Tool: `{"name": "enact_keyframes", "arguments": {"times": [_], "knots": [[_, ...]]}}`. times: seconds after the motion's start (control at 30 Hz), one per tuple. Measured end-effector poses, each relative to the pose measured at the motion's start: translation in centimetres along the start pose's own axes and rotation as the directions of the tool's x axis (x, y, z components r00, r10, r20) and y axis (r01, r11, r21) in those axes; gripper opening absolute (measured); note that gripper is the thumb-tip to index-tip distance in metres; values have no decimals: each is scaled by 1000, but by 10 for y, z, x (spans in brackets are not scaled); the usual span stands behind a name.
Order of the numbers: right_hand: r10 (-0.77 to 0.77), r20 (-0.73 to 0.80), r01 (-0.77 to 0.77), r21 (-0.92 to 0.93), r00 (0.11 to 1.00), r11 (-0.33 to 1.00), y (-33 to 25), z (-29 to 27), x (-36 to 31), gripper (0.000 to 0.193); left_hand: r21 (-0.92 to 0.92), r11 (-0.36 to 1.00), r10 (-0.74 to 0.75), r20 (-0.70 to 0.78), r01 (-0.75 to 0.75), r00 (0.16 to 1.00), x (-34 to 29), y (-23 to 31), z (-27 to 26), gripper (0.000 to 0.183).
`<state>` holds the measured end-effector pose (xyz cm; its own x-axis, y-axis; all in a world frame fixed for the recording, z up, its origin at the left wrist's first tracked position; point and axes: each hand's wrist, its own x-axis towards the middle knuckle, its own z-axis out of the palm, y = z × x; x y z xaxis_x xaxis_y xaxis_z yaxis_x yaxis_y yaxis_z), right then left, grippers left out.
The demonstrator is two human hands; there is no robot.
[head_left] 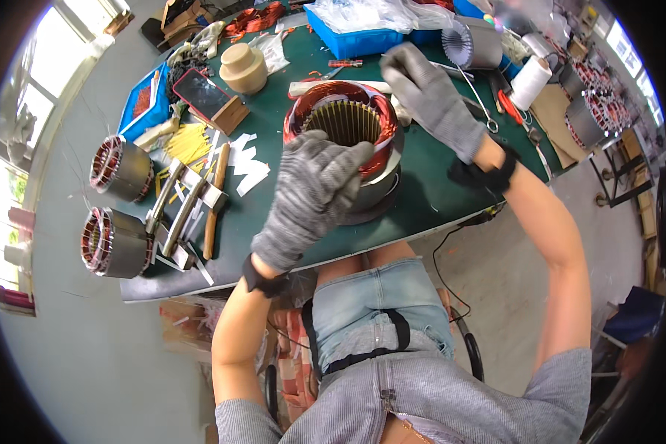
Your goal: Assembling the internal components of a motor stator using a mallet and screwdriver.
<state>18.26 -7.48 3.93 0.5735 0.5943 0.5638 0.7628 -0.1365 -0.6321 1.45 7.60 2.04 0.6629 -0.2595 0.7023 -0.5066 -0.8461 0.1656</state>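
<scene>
A motor stator (381, 174) with copper-red windings around its top stands upright on the table, its slots lined with yellowish strips. My left hand (311, 196), in a grey knitted glove, is closed over the near left rim of its winding, fingers bent. Beyond the stator's right side, my right hand (436, 100), gloved alike, is raised with its fingers pinched together. Whatever those fingers hold, if anything, does not show. A pale flat strip (307, 87) lies behind the winding, partly hidden by it.
At left stand two wound stators (129, 177), with a wooden-handled hammer (216, 200), white paper strips (249, 166) and yellow slips (189, 142). Farther back are a phone (200, 92), a cream round block (243, 70) and a blue bin (348, 41). A wrench (483, 107) and thread spool (531, 83) lie right.
</scene>
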Motion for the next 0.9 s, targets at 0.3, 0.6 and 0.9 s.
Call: {"name": "enact_keyframes", "arguments": {"times": [0.3, 0.6, 0.9], "knots": [[603, 470, -752, 249, 644, 610, -41, -31, -20, 23, 356, 881, -291, -112, 312, 950, 23, 47, 55, 35], [530, 337, -501, -177, 778, 847, -49, -18, -10, 30, 453, 827, -303, -140, 333, 943, 26, 56, 74, 42], [413, 336, -245, -443, 847, 863, -57, -13, -8, 28, 551, 794, -170, -205, 257, 964, 26, 49, 77, 33]]}}
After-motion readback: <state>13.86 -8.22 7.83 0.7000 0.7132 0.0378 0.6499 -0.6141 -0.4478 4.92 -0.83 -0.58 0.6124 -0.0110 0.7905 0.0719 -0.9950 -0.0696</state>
